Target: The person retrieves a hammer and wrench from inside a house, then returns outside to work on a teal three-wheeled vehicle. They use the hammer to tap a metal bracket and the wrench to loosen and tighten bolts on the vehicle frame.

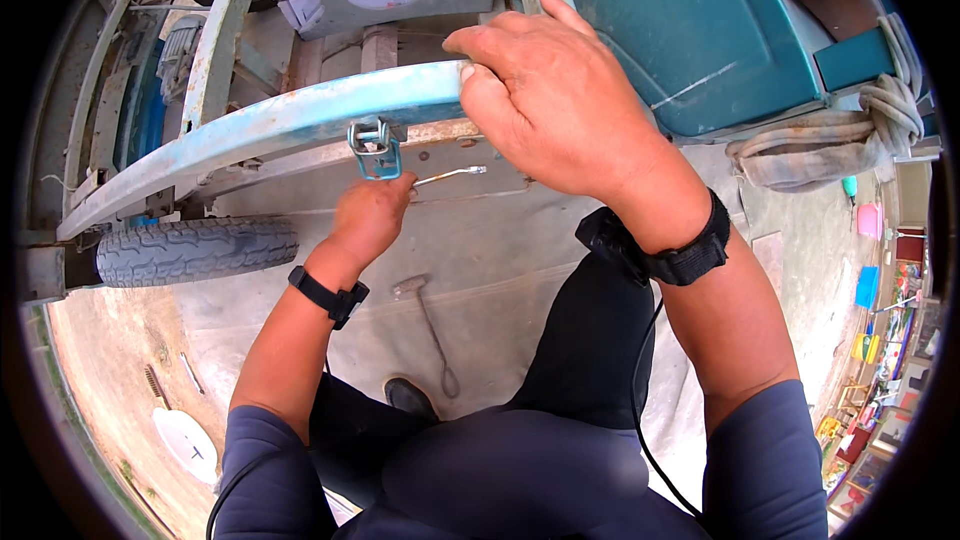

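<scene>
My left hand (368, 215) grips a thin metal wrench (450, 174) with a silver end, below a small blue metal bracket (374, 150) with a pin, fixed to a rusty light-blue frame rail (300, 105). Part of the wrench is hidden by my fingers. My right hand (545, 100) is curled over that rail at its right end, beside a teal metal panel (690, 30).
A tyre (195, 252) sits under the frame at left, and a grey printed box (380, 0) lies within it. A folded canvas strap (800, 150) hangs at right. A hammer (425, 330) lies on the grey ground sheet near my foot. A white oval object (185, 440) lies left.
</scene>
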{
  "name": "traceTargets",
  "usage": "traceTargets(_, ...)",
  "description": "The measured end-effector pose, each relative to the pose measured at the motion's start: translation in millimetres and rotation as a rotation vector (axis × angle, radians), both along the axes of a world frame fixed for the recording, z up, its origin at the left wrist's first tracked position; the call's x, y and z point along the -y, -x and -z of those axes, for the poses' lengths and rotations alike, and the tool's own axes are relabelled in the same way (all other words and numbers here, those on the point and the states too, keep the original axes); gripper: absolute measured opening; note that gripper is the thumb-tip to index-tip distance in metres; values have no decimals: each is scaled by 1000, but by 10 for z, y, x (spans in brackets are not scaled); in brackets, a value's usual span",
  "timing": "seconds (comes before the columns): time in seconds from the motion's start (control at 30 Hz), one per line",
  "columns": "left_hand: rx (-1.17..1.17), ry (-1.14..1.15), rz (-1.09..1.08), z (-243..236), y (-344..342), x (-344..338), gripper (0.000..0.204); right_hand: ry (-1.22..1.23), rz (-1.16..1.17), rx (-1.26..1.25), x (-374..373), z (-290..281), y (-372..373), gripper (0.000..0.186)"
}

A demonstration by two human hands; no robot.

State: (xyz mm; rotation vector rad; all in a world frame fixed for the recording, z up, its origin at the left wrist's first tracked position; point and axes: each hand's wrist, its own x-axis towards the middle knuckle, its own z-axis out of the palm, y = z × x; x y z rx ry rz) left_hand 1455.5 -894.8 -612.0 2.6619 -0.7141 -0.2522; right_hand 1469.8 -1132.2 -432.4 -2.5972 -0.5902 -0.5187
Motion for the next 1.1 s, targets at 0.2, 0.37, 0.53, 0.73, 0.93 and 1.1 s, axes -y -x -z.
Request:
traceTargets(0.2, 220, -148, 2, -332, -29, -131, 11, 15, -9, -11, -8, -29, 4, 35)
traceTargets(0.37, 209, -119, -10, -483, -48, 4, 9, 49, -22, -76, 4, -80, 15, 34)
traceTargets(0.53, 284, -289, 29, -655, -34, 117, 7, 59, -20, -76, 23, -69, 13, 34)
traceTargets(0.73, 324, -274, 40, -571, -58, 94, 6, -24, -21, -40, -5, -42, 9, 35)
traceTargets(0.93, 312, -251, 40, -600, -62, 87, 8, -46, -18, 0, 16, 0, -7, 36)
traceTargets(1.1, 241, -283, 13, -488, -108, 20, 8, -44, -27, -1, 7, -25, -3, 36)
